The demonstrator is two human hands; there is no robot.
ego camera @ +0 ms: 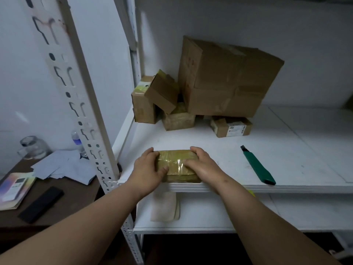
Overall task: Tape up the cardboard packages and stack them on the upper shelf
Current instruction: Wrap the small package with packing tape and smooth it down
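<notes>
A small flat cardboard package (174, 161), wrapped in yellowish clear tape, lies at the front edge of the white shelf (219, 150). My left hand (148, 169) grips its left end, fingers curled over the far edge and thumb on top. My right hand (202, 165) grips its right end in the same way. Further back on the shelf several cardboard boxes are piled: a large box (227, 77) rests on smaller ones (178, 119), and a small box (162, 91) leans tilted against it.
A green utility knife (257, 166) lies on the shelf to the right of the package. A slotted white upright post (80, 96) stands at the left. A lower shelf (200, 213) holds folded paper. The brown side table (63, 203) carries papers, a glass jar, a bottle and a black object.
</notes>
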